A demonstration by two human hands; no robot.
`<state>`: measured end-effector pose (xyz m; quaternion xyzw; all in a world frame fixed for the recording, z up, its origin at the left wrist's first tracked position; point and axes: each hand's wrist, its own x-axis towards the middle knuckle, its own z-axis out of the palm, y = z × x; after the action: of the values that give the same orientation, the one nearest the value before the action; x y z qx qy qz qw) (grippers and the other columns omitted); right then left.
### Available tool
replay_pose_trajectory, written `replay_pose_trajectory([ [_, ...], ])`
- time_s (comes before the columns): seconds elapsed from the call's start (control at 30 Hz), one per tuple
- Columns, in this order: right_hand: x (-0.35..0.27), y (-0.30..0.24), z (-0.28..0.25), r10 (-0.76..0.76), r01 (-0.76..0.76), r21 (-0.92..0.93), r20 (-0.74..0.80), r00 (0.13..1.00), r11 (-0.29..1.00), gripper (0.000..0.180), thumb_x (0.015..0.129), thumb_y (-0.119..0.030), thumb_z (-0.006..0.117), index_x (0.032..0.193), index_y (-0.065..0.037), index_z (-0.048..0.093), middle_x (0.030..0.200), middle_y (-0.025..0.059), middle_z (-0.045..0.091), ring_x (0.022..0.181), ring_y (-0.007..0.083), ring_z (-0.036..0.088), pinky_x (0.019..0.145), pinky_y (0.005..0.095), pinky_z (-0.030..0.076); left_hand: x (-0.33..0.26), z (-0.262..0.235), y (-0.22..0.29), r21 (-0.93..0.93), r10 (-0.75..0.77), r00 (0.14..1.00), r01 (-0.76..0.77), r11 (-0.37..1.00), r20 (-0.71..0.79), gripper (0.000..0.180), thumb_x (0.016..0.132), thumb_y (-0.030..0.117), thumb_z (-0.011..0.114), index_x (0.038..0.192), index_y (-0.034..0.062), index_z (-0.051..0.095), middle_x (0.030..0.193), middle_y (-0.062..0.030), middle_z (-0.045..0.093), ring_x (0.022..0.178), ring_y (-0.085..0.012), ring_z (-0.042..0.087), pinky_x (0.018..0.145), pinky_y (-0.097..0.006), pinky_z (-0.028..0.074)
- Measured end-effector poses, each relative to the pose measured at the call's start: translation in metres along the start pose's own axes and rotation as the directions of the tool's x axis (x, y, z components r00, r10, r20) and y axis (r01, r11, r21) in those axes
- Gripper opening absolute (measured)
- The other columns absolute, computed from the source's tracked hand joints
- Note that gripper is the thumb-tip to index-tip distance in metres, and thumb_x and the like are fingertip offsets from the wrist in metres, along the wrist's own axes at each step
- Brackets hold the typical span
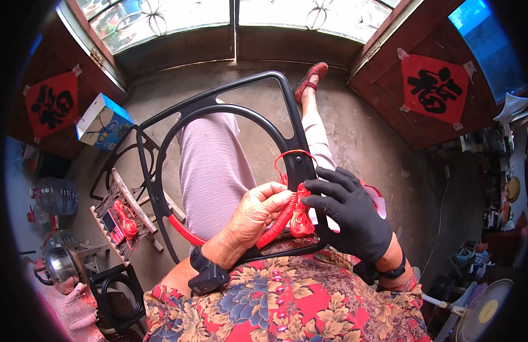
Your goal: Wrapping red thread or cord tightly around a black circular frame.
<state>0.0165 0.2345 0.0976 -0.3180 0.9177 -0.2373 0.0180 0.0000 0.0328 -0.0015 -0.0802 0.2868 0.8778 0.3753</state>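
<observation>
Across my lap lies a black chair-like frame [284, 97] with a round ring inside a squarish outer rim. Red cord is wound tightly round the near part of the ring [187, 231]. My bare left hand [254, 215] pinches the red cord between thumb and fingertips, beside the windings. A knotted bundle of red cord [301, 221] hangs at the ring's right side. My right hand [352, 216], in a black glove, has its bent fingers closed on the top of that bundle. A loose loop of cord [295, 151] arches over the frame's right bar.
To the left, a low wooden stool [127, 199] carries another red cord bundle [125, 219] and a small red device [112, 227]. Beyond it stand another black frame [130, 157] and a blue-white box [104, 122]. A kettle [62, 268] is at left, a fan [485, 310] at lower right.
</observation>
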Motion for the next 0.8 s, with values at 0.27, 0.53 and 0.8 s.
replay_pose_trajectory([
  [0.27, 0.003, -0.004, 0.013, -0.028, 0.026, -0.179, -0.008, 1.000, 0.984, 0.047, 0.067, -0.020, 0.070, 0.112, -0.014, 0.058, 0.118, 0.0076, 0.054, 0.122, 0.0279, 0.045, 0.100, 0.0480, 0.031, -0.001, 0.008, 0.001, 0.051, 0.027, 1.000, -0.026, 0.998, -0.007, 0.011, 0.091, 0.013, 0.057, 0.099, 0.0041, 0.055, 0.090, -0.0046, 0.063, 0.076, -0.0085, 0.061, 0.068, -0.022, 0.051],
  [0.53, 0.006, -0.001, 0.015, -0.089, 0.076, -0.198, -0.058, 0.994, 0.977, 0.041, 0.069, -0.020, 0.067, 0.109, -0.015, 0.060, 0.113, 0.0053, 0.056, 0.120, 0.0261, 0.047, 0.099, 0.0476, 0.032, -0.002, 0.008, 0.002, 0.084, 0.051, 0.998, -0.048, 0.995, -0.034, 0.010, 0.092, 0.015, 0.058, 0.096, 0.0066, 0.056, 0.082, 0.0009, 0.061, 0.063, -0.0018, 0.056, 0.055, -0.014, 0.045],
  [0.8, 0.005, 0.000, 0.020, -0.036, 0.027, -0.136, -0.068, 0.997, 0.990, 0.044, 0.066, -0.020, 0.070, 0.109, -0.013, 0.060, 0.114, 0.0067, 0.057, 0.121, 0.0267, 0.047, 0.100, 0.0465, 0.032, 0.001, -0.001, 0.000, 0.074, 0.032, 0.999, -0.031, 0.997, -0.015, 0.011, 0.092, 0.010, 0.055, 0.100, 0.0033, 0.052, 0.093, -0.0077, 0.063, 0.082, -0.0132, 0.064, 0.076, -0.028, 0.054],
])
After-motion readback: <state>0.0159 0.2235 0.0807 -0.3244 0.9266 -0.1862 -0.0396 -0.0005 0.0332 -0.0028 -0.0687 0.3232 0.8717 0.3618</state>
